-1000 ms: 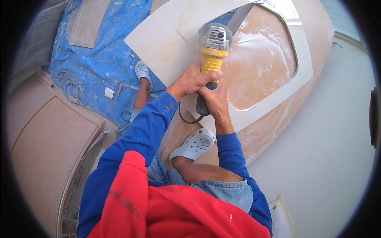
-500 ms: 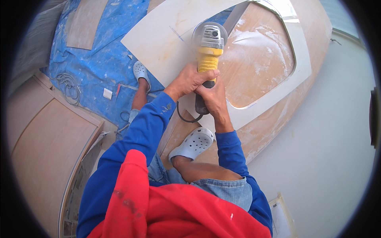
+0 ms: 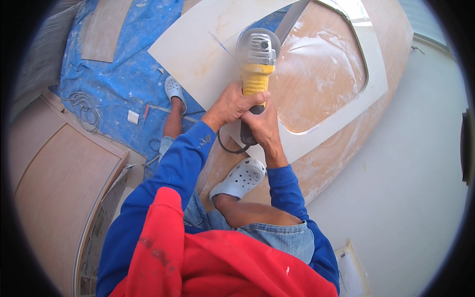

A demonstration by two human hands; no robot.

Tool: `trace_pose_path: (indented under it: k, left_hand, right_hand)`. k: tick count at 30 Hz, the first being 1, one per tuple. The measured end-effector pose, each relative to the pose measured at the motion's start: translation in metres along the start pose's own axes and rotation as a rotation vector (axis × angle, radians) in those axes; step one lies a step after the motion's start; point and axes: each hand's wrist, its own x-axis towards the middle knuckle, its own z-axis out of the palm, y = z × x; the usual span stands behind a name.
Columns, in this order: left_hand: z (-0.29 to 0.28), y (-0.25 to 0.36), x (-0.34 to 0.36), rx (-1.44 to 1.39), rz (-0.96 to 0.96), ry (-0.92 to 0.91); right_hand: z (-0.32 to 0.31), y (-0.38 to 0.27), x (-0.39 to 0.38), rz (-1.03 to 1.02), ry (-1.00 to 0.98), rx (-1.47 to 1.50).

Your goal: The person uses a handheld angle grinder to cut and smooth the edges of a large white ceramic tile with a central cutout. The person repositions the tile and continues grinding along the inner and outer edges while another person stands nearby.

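Observation:
A yellow and black angle grinder [image 3: 256, 79] with a metal head and a round disc is gripped in both my hands. My left hand [image 3: 233, 103] wraps around the yellow body, behind the head. Farther back, my right hand [image 3: 263, 123] closes on the black handle, where the cord trails off. The disc lies over the inner edge of a large white panel [image 3: 198, 47] with a big rounded cut-out; whether it touches the edge I cannot tell. Through the cut-out shows a wooden board [image 3: 316, 69] smeared with white dust.
My foot in a pale clog [image 3: 241, 177] rests on the wood by the panel; the other clog [image 3: 174, 89] stands on a blue tarp [image 3: 123, 84]. A coiled cord [image 3: 85, 110] lies at the left, near a curved wooden piece [image 3: 64, 168]. A pale wall [image 3: 396, 173] borders the right.
The grinder and both hands have shifted slightly to the left. Both hands keep their grip, and the panel stays nearly where it was.

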Motion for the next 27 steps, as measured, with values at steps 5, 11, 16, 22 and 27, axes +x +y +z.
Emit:
trace_pose_path:
  k: [5,11,16,22,27]
  left_hand:
    - [-0.0015,0.0004,-0.0005,-0.023,-0.015,-0.026]
    - [-0.0003,0.001,-0.001,-0.004,0.015,-0.001]
    - [-0.0007,0.0021,0.0002,0.003,0.005,-0.006]
    - [-0.0012,0.0019,0.0,-0.012,-0.008,-0.013]
    - [-0.0019,0.0019,-0.0002,-0.022,0.014,-0.016]
  right_hand:
    - [-0.0011,-0.0014,-0.0008,0.004,-0.009,0.009]
    - [-0.0016,-0.0007,0.0003,0.002,-0.012,-0.018]
    - [-0.002,0.0011,0.0017,-0.006,-0.02,0.0]
    - [-0.0016,0.001,0.0015,0.008,-0.016,-0.002]
    - [-0.0002,-0.001,0.0005,0.022,0.013,-0.043]
